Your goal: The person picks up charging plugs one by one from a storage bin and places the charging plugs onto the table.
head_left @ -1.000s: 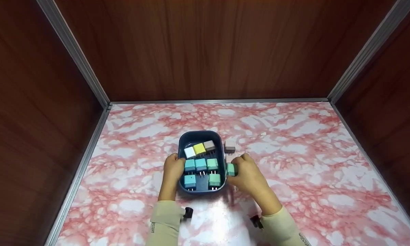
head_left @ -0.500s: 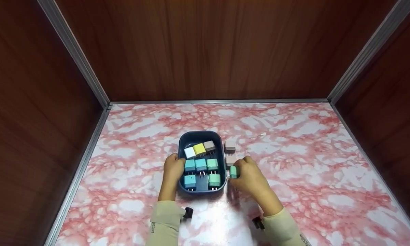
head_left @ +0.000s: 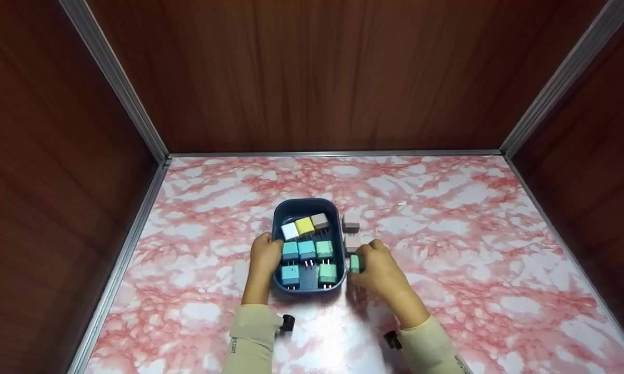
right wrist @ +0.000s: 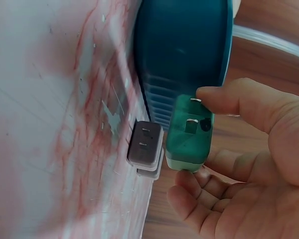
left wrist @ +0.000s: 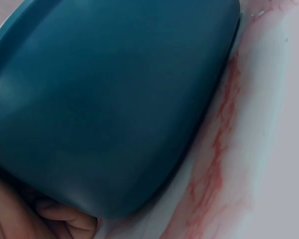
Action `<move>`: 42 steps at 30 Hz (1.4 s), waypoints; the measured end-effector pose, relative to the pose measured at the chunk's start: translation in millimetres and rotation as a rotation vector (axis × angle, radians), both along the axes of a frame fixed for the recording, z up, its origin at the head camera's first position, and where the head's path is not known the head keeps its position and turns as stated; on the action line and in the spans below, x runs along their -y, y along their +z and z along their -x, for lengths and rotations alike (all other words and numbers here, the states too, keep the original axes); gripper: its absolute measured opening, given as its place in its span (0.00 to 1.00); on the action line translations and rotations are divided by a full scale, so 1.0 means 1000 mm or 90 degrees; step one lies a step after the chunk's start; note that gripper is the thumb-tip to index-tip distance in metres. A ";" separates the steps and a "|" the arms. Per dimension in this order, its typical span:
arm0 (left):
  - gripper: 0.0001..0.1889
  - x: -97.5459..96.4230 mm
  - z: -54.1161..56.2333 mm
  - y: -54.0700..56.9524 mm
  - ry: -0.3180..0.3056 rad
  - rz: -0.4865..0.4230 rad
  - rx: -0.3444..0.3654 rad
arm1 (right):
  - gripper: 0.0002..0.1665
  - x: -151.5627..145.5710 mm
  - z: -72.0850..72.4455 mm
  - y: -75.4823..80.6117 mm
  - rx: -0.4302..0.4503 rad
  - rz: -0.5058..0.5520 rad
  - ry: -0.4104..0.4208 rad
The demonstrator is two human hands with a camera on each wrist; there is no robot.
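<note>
A dark blue bin (head_left: 308,283) holds several power adapters: teal ones (head_left: 306,249), light green ones (head_left: 327,272), a yellow one (head_left: 305,226), a white one (head_left: 290,230) and a beige one (head_left: 319,221). My left hand (head_left: 262,262) grips the bin's left side, thumb at the rim; in the left wrist view its curled fingers (left wrist: 72,219) lie against the wall. Just right of the bin, my right hand (head_left: 380,271) pinches a green power adapter (right wrist: 189,137) between thumb and fingers. Its two prongs show in the right wrist view.
Two greyish-pink adapters, one farther back (head_left: 350,223) and one nearer (head_left: 352,243), stand on the marbled red-and-white table (head_left: 447,249) along the bin's right side. Dark wood panels (head_left: 332,78) enclose the back and both sides.
My right hand has shifted slightly right, away from the bin's wall, with the green adapter. The nearer greyish-pink adapter now shows more. My left hand and the bin have stayed put.
</note>
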State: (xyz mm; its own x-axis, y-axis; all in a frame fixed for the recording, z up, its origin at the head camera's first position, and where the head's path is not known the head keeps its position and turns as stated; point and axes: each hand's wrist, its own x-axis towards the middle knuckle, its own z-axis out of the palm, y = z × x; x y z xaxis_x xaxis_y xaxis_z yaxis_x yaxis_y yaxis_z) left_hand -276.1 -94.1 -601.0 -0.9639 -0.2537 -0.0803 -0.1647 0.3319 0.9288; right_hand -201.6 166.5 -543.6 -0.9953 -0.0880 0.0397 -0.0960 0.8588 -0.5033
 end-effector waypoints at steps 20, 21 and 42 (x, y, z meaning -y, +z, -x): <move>0.12 -0.001 0.000 0.002 -0.006 -0.001 -0.003 | 0.25 0.005 0.000 -0.012 0.005 -0.014 0.013; 0.12 -0.001 0.000 0.003 -0.007 -0.001 -0.004 | 0.25 0.005 0.000 -0.012 0.005 -0.016 0.012; 0.11 0.001 0.000 0.002 -0.005 -0.001 0.007 | 0.26 0.007 0.000 -0.020 0.014 -0.014 0.014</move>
